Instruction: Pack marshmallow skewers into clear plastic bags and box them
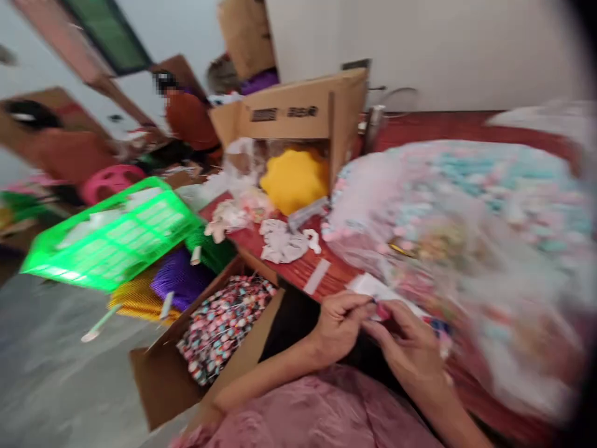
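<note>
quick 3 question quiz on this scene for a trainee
1. True or false: the left hand and right hand both pinch a pink piece.
2. What fills the open box on the floor? A pastel beads; B screws; C books.
3. Fill in: the basket is ____ in colour.
Key: 1 true; 2 A; 3 green.
</note>
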Action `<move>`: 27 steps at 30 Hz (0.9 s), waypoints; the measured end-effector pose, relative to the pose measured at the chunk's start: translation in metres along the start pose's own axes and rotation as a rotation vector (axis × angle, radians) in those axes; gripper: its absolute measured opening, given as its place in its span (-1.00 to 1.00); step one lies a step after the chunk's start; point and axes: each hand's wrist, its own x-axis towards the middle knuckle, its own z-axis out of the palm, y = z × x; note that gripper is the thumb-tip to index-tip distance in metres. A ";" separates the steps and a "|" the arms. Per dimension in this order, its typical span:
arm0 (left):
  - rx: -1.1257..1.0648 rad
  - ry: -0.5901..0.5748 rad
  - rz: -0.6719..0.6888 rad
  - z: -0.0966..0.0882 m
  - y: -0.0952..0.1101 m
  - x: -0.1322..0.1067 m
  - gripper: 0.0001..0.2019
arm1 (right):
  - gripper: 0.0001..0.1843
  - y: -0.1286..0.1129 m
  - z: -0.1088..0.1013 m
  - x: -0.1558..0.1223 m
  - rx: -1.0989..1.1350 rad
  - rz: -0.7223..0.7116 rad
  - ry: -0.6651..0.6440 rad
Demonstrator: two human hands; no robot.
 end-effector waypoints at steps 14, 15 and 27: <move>-0.288 -0.322 -0.419 0.015 -0.016 -0.007 -0.46 | -0.78 0.004 0.016 -0.013 -0.129 -0.143 0.237; -0.286 -0.352 -0.440 0.012 -0.014 -0.003 -0.47 | -0.79 0.006 0.018 -0.011 -0.094 -0.107 0.224; -0.135 -0.883 -0.734 -0.014 0.003 0.013 -0.55 | -0.70 0.001 -0.055 0.001 -0.636 -0.732 -0.451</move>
